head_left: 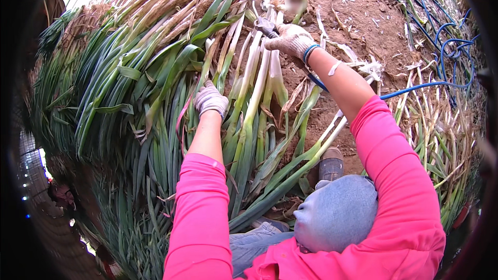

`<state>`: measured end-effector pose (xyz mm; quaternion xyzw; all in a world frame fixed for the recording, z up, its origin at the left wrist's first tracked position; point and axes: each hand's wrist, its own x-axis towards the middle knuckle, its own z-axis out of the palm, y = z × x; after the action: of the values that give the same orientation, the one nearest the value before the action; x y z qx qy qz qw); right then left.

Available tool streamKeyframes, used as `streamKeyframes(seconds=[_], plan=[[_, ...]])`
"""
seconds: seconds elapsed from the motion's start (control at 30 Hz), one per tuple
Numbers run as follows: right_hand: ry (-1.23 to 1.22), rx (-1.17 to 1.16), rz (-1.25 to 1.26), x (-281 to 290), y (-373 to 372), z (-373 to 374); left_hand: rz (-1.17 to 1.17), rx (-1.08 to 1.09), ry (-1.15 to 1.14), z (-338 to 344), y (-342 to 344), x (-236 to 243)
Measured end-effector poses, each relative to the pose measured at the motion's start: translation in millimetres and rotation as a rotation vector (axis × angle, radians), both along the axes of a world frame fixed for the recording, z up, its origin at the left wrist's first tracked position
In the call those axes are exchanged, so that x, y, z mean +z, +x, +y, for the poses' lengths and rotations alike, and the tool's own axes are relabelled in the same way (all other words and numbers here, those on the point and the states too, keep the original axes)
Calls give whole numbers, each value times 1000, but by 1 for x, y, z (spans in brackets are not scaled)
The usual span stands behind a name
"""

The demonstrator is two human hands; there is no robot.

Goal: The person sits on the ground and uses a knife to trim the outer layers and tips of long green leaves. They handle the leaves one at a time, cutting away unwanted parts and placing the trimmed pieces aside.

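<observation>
In the head view, the work centred on long leek-like stalks (254, 93) fanned across the middle of the frame, their pale ends toward the top and their green leaves trailing to the lower centre. The gloved right hand (293, 41), upper centre, was clamped on a grey metal nozzle tool (266, 27) close above the pale ends. The gloved left hand (211, 99), left of centre, lay among the leaves with its fingers bent against a stalk; whether they had closed around it I could not tell.

The job looked partly done. Several stalks in the middle showed smooth, whitish lower parts, as if stripped of outer skin, and pale peel scraps (371, 67) littered the reddish soil (358, 10). Much seemed left: the big heap (114, 83) filling the left side carried dry, brownish husks at its upper ends.

A blue hose (415, 88) ran from beneath the right forearm to loops at the upper right, where it could probably snag. Another pile of stalks (423, 119) lay along the right edge. A denim-covered knee (337, 212) and a shoe (330, 168), lower centre right, crowded the near side and hid some of the ground.
</observation>
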<state>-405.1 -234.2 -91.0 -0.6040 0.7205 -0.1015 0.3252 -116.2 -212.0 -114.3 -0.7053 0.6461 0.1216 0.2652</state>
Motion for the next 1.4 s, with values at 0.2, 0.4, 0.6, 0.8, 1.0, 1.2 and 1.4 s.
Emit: streamKeyframes(seconds=[0.2,0.4,0.6,0.8,1.0,1.2,1.4], plan=[[251,267,-278,36,37,115,193,-9,341,-23,24,15],[299,391,-255,45,45,166,573,75,423,-24,58,-36],[225,149,-288,35,21,93,808,207,463,0,56,1],[128,-1,-232,5,0,21,838,175,459,12,46,6],[48,141,-207,12,15,67,899,254,375,35,46,24],[313,404,-242,70,60,185,600,117,28,49,39,15],[258,355,-230,65,53,159,666,145,59,53,37,15]])
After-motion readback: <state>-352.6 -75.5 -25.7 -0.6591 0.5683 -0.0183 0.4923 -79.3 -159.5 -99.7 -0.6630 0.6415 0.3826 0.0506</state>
